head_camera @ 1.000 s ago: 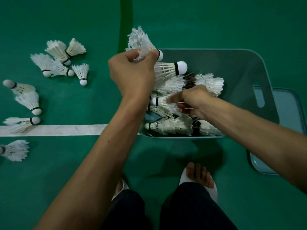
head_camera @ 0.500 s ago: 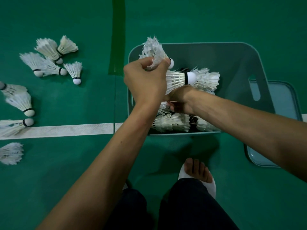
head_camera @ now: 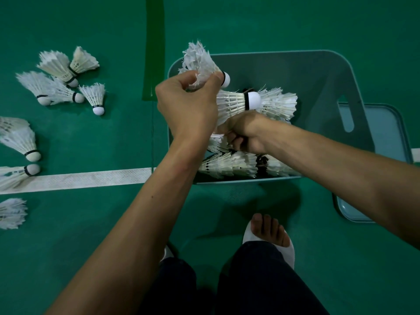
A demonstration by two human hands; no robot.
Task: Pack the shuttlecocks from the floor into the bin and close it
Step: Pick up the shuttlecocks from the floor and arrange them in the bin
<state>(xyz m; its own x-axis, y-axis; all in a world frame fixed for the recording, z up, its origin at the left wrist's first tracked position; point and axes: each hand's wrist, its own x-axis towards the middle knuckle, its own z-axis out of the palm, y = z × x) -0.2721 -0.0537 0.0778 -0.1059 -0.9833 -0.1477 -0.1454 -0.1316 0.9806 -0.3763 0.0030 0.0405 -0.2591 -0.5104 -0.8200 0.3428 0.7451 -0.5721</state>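
Dim, flat indoor light, mostly sharp.
Soft shadow on the floor (head_camera: 238, 201) just below the right hand (head_camera: 246, 135); corners darken, lines bend left of the left hand (head_camera: 188, 108).

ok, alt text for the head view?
A person's left hand holds a shuttlecock over a translucent bin, while the right hand reaches among packed shuttlecocks inside. Loose shuttlecocks lie on the green floor at left; the lid lies beside the bin.
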